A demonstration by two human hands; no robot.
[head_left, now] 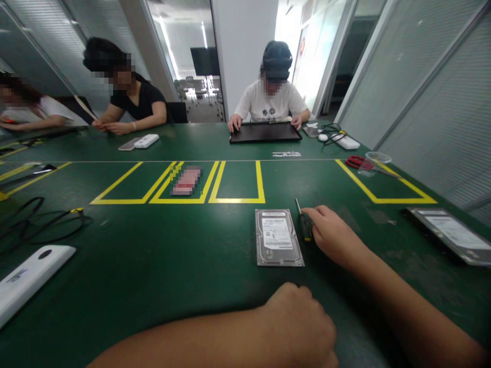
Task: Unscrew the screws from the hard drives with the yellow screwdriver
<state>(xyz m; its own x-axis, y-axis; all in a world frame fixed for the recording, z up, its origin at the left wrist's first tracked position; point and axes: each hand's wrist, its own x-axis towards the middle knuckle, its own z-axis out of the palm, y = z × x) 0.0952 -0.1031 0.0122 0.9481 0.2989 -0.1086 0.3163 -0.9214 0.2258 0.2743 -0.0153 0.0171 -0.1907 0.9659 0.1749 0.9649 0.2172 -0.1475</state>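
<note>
A silver hard drive (pixel 279 237) with a white label lies flat on the green table (pixel 161 255) in front of me. Just right of it lies a small screwdriver (pixel 305 223) with a black handle. My right hand (pixel 333 233) rests on that handle, fingers curled over it. My left hand (pixel 301 322) lies near the table's front edge below the drive, closed in a fist with nothing visible in it.
A second drive (pixel 450 234) lies at the far right. Yellow tape boxes (pixel 180 186) mark the table's middle. A white device (pixel 26 278) and black cable (pixel 42 220) lie at left. Red scissors (pixel 358 162) and a clear cup (pixel 374 162) sit far right. Three people sit opposite.
</note>
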